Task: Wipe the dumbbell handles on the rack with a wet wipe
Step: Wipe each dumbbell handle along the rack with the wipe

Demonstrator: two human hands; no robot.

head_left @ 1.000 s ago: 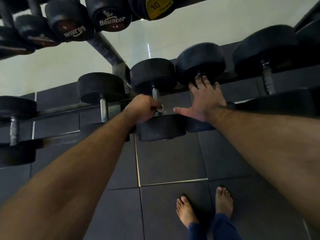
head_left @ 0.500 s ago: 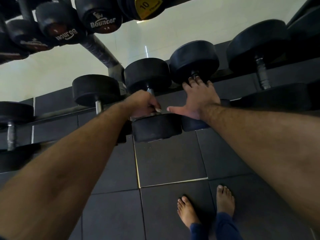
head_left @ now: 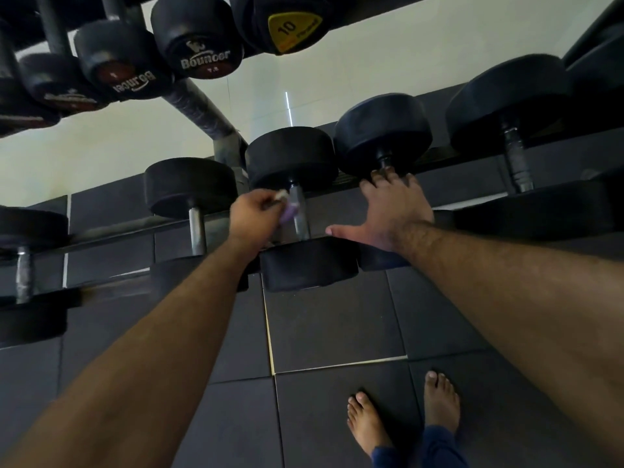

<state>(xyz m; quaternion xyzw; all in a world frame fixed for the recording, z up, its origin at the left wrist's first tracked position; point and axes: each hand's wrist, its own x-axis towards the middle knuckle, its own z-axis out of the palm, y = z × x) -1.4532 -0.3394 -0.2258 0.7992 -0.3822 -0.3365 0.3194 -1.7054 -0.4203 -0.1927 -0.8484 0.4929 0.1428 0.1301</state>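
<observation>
A: On the lower rack rail, left hand sits beside a dumbbell handle, fingers curled, pinching a wet wipe. Wipe looks pale purple, blurred, touching or just beside the bar; can't tell which.

B: Right hand?

A: Spread flat over the neighbouring dumbbell, fingers straight and wide, tips near its far weight head, thumb pointing left toward the near head of the wiped one. Its handle is hidden under the palm.

B: Anything else?

A: More dumbbells either side on the same rail, an upper row overhead, one with a yellow 10 label. Dark floor tiles, two bare feet bottom right.
</observation>
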